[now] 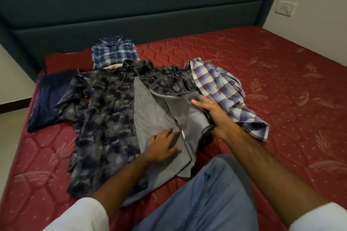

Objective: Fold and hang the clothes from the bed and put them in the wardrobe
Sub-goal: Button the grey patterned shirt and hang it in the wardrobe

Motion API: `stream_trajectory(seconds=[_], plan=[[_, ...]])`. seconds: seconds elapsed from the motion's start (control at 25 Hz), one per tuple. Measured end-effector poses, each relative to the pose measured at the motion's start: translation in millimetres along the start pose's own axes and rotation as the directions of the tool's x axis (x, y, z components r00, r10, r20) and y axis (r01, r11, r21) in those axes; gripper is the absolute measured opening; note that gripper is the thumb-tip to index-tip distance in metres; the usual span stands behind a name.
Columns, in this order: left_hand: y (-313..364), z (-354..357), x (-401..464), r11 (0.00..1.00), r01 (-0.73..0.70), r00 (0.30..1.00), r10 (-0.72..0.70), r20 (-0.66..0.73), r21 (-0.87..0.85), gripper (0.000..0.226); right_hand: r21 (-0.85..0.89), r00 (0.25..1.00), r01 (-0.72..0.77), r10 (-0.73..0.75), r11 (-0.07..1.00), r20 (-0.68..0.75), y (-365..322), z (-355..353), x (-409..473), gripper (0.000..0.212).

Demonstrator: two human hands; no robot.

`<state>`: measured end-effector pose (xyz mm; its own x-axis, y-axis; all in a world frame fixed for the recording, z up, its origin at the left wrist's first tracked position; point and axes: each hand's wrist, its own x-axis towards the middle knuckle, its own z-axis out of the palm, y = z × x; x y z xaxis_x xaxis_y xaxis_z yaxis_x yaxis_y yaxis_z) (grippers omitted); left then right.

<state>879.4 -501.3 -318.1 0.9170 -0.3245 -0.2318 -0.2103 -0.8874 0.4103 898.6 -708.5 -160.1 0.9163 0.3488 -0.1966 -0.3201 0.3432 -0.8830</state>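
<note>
Dark mottled shirt (110,110) lies open, front up, on the red quilted mattress (262,73), collar toward the headboard (131,2). Thin woven cloth, limp and light by the look; plain grey inside face, creased. It should drape, not hold a fold unless pressed flat.

Left hand (163,146) lies flat on the grey lining, fingers spread, pinning it. Right hand (210,112) grips the turned-back right front panel, fingers curled round its edge.

Best holds, I judge: placket edge and shoulder seam.

Folded blue plaid shirt (114,52) near the headboard; crumpled pale check shirt (225,88) just right.
</note>
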Motion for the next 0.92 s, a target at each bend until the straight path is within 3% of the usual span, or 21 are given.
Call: stream_trajectory(seconds=[0.2,0.32,0.48,0.56,0.64,0.72,0.8,0.84,0.88,0.92], plan=[[48.6,-1.4,9.1,0.987,-0.106,0.993,0.111,0.035,-0.119,0.090,0.210,0.992,0.119,-0.125,0.970,0.013,-33.5,30.2,6.8,0.026],[60.6,-3.0,11.9,0.986,-0.166,0.986,0.165,0.032,0.003,0.095,0.253,0.991,0.117,-0.131,0.960,0.039,-25.4,38.9,17.2,0.030],[34.1,6.1,-10.6,0.930,-0.323,0.942,0.298,0.157,0.174,0.090,0.085,0.990,0.011,-0.023,0.996,0.140,10.7,43.0,29.2,0.038],[24.1,4.0,-43.8,0.941,-0.335,0.935,0.324,0.144,0.056,0.079,-0.140,0.978,-0.071,0.097,0.988,0.187,42.3,49.1,30.5,0.033],[6.1,-15.3,-82.2,0.965,-0.214,0.953,0.240,0.184,-0.151,0.055,-0.454,0.898,-0.133,0.302,0.881,0.322,65.6,47.7,28.8,0.025],[-22.1,-41.1,-112.7,0.951,-0.194,0.955,0.239,0.173,-0.242,0.023,-0.600,0.840,-0.112,0.398,0.792,0.369,74.2,34.3,29.8,0.018],[-45.8,-58.9,-121.0,0.969,-0.158,0.987,0.163,0.012,-0.190,0.023,-0.676,0.958,-0.084,0.245,0.732,0.146,72.7,7.7,39.4,0.016],[-56.9,-63.1,-113.0,0.981,-0.174,0.979,0.162,-0.123,-0.085,0.024,-0.780,0.994,-0.068,0.108,0.623,0.000,70.2,-12.3,46.3,0.018],[-64.2,-65.6,-102.6,0.980,-0.198,0.951,0.197,-0.239,0.021,0.024,-0.907,0.998,-0.068,0.012,0.416,-0.070,65.2,-29.7,49.4,0.024],[-63.7,-69.1,-92.7,0.972,-0.203,0.928,0.230,-0.294,0.120,0.024,-0.980,0.996,-0.085,0.021,0.180,-0.082,63.7,-47.2,50.8,0.037]])
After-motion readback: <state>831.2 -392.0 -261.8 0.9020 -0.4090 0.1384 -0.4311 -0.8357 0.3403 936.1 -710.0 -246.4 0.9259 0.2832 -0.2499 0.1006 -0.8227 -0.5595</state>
